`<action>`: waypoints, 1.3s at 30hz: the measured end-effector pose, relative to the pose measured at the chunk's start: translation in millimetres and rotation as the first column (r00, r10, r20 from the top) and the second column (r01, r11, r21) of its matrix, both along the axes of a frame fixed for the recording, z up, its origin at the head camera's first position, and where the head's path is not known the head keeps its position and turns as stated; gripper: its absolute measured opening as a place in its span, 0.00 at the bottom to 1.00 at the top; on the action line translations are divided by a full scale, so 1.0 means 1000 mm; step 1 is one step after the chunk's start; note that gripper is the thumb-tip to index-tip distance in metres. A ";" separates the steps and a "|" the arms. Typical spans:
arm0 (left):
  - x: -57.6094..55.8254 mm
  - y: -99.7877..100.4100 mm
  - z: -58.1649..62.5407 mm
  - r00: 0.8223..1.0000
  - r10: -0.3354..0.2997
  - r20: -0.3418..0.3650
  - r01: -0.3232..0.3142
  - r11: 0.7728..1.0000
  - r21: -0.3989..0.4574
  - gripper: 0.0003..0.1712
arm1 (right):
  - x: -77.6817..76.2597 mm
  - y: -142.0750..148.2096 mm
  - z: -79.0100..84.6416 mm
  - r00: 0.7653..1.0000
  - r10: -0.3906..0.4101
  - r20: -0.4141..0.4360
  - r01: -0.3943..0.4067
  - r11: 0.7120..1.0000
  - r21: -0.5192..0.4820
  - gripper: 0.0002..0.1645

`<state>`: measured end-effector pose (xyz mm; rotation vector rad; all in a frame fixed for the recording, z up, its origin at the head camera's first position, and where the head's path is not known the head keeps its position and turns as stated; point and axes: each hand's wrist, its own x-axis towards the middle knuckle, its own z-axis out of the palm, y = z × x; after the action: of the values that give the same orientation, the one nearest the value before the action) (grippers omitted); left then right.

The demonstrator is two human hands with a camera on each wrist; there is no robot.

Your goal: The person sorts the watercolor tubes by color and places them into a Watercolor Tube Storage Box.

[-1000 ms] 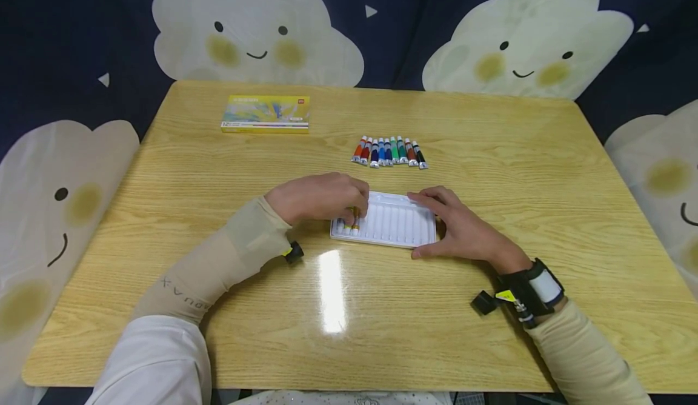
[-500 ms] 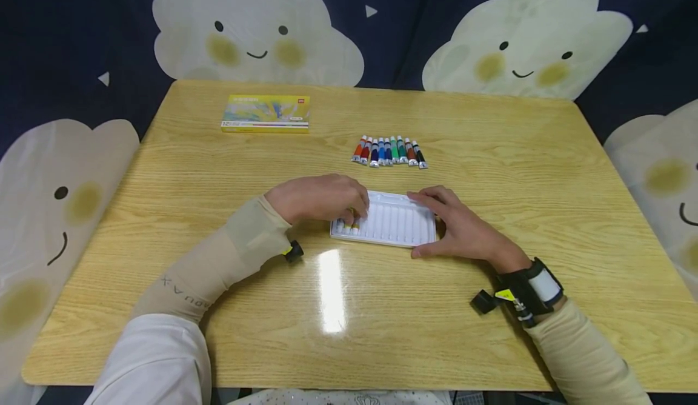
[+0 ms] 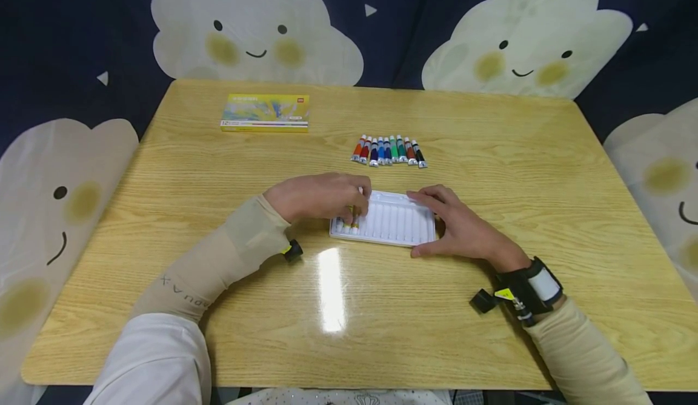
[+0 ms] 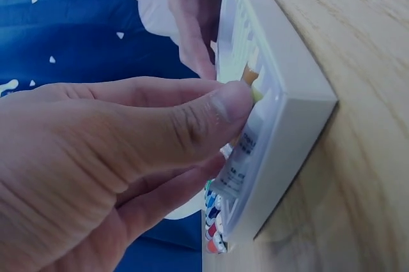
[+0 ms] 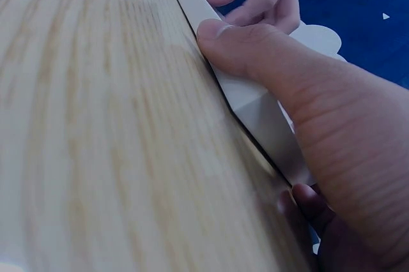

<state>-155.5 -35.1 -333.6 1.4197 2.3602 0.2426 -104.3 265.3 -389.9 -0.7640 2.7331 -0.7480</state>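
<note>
A white plastic tray (image 3: 400, 222) with parallel slots lies on the table. Several small paint tubes (image 4: 231, 175) lie in its left-end slots, partly covered by my left hand (image 3: 324, 197). Between the thumb and fingers of that hand is a paint tube with an orange-brown end (image 4: 250, 74), pinched low in the tray; most of it is hidden. My right hand (image 3: 463, 230) grips the tray's right end, fingers at the far side and thumb (image 5: 220, 39) pressed against the near wall.
Beyond the tray, a row of paint tubes (image 3: 381, 152) in red, blue, green, brown and black lies on the wooden table (image 3: 491, 150). Toward the back left sits a yellow printed box (image 3: 265, 113). A cloud-patterned dark cloth (image 3: 392, 41) hangs behind the table.
My left hand's upper finger has lifted and straightened slightly over the tray. The right hand, the tray and the row of tubes have stayed in place.
</note>
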 end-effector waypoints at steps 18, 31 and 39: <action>0.003 -0.005 0.007 1.000 0.023 -0.009 -0.024 1.000 -0.017 0.10 | 0.000 0.001 -0.002 1.000 -0.001 0.005 0.001 1.000 -0.011 0.63; 0.002 -0.006 0.008 0.999 -0.019 -0.033 0.018 0.999 -0.026 0.09 | 0.000 0.002 -0.004 1.000 0.003 0.000 -0.003 1.000 -0.017 0.63; 0.006 -0.007 0.011 0.996 -0.069 -0.057 0.066 0.997 -0.048 0.08 | 0.000 0.001 -0.003 1.000 0.008 -0.007 -0.008 1.000 0.001 0.63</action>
<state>-150.0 -41.7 -323.1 1.5012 2.3432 0.1292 -104.7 266.8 -392.4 -0.7780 2.7349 -0.7436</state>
